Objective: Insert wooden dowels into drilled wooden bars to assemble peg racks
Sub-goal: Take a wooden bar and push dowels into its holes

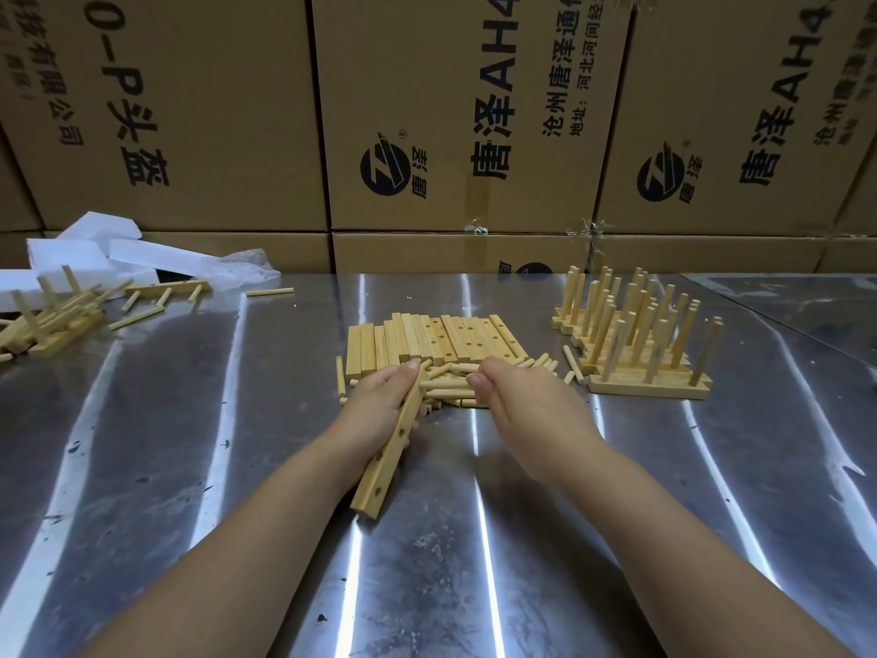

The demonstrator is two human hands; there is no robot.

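My left hand (379,406) grips a drilled wooden bar (387,460) with several holes; the bar slants down toward me, its lower end near the metal table. Just to its right, my right hand (512,396) curls over a loose pile of short dowels (448,384); whether its fingers pinch a dowel is hidden. Behind the pile lies a row of drilled bars (427,341) side by side. Finished peg racks (636,334) with upright dowels stand at the right.
The shiny steel table (190,444) carries more racks and loose dowels (61,311) at the far left, beside white foam blocks (95,251) and clear plastic wrap. Stacked cardboard boxes (427,111) wall off the back edge.
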